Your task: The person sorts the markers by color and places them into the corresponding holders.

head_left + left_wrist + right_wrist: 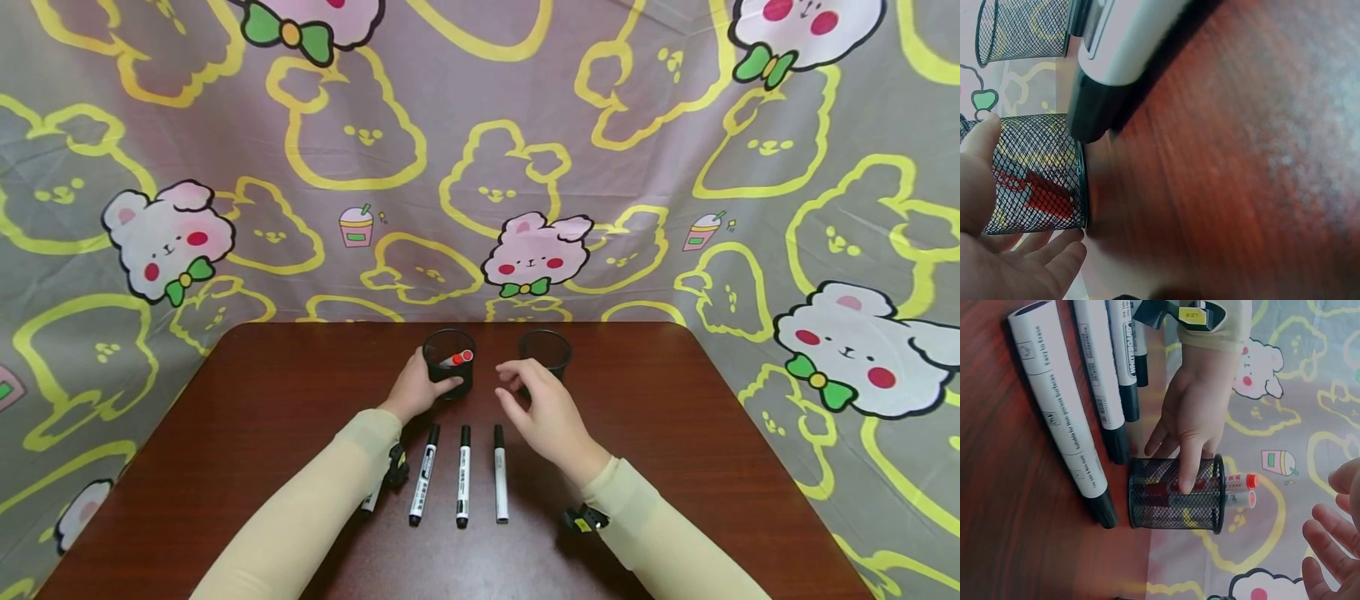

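Observation:
A black mesh pen cup (450, 385) stands on the table, and my left hand (414, 388) grips its side with the thumb across the near face. Two red-ended markers (1241, 490) lean inside this cup and stick out past its rim. My right hand (551, 417) hovers just in front of a second mesh pen cup (557, 354), fingers loosely bent and holding nothing. Whether anything is inside that second cup is hard to see. Several white markers with black caps (463, 479) lie in a row nearer to me; the leftmost one (371, 501) is mostly hidden behind my left forearm.
The brown wooden table (262, 400) ends at a back edge just beyond the two cups. Behind it and at both sides hangs a grey curtain (450, 100) with cartoon bears. Black wrist devices (587, 518) sit on both sleeves.

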### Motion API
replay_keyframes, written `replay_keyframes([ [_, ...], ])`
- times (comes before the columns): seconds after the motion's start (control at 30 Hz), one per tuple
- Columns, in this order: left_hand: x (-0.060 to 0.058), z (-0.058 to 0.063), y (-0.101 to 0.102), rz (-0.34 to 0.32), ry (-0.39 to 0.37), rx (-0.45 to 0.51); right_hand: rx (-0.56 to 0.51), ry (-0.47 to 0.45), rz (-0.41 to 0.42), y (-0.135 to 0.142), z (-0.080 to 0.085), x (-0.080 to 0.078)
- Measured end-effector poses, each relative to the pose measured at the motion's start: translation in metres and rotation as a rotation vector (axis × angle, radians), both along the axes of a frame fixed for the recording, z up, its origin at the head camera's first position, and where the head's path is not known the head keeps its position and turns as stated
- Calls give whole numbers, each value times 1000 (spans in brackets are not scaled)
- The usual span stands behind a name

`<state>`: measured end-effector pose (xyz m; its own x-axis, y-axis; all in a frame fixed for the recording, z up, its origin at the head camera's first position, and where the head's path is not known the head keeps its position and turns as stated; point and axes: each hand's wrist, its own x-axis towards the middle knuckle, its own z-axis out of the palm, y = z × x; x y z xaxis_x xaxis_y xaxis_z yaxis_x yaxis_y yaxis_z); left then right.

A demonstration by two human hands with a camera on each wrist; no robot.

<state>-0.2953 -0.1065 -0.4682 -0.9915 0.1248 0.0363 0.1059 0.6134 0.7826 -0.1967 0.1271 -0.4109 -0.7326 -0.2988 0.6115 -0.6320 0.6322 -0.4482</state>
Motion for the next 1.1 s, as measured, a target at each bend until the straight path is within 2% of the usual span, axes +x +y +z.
replay_keyframes([
  [0.4,0,-1,-1,0,9,3,6,34,-15,15,-5,9],
  [0.67,-1,-4,-2,3,-15,0,29,46,-17,22,-9,14],
  [1.1,2,0,0,10,-21,3,45,54,-17,31,-13,25],
])
